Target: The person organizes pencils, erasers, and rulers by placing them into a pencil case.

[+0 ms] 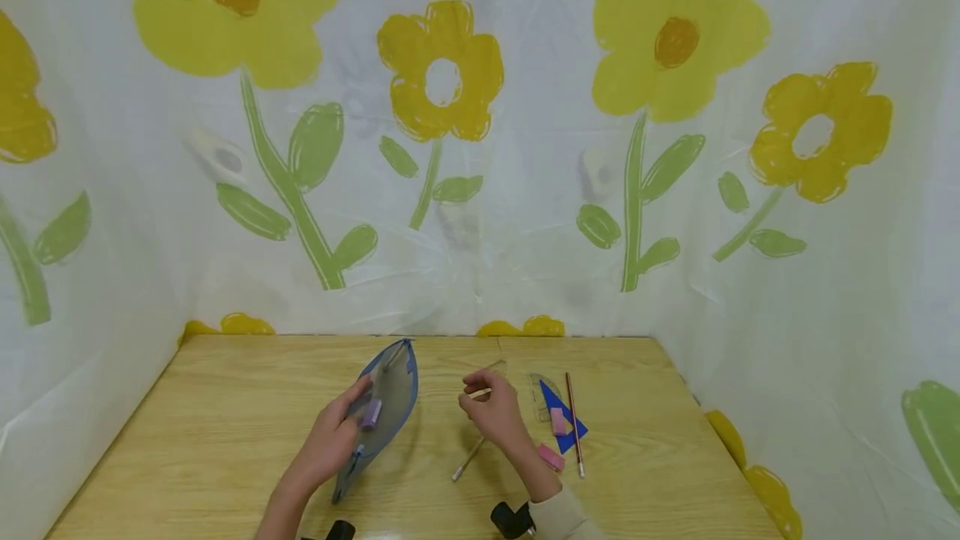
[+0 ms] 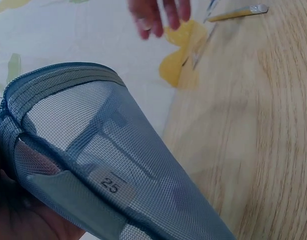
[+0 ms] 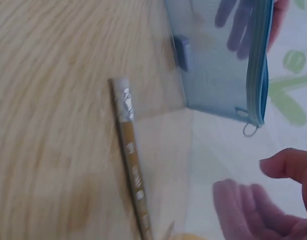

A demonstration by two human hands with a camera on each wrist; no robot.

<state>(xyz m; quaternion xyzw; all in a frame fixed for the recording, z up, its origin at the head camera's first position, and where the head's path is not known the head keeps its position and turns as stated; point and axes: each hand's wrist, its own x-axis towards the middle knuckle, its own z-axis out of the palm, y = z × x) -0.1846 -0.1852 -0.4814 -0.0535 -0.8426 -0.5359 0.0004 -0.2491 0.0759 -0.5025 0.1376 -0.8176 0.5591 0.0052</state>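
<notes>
My left hand holds a blue mesh zip pouch upright and tilted above the table, its zipped mouth parted. Inside the pouch lies a purple eraser; in the left wrist view a "25" label shows on the mesh. To the right of the pouch hovers my right hand, fingers loosely bent, nothing visible between thumb and fingertips. Beneath that hand a gold-coloured pencil lies on the wood, partly hidden in the head view, its white eraser end towards me.
Right of my right hand lie a clear protractor, a blue set square, a pink eraser on it, another pink eraser and a red pencil. A flower-printed curtain borders the wooden table.
</notes>
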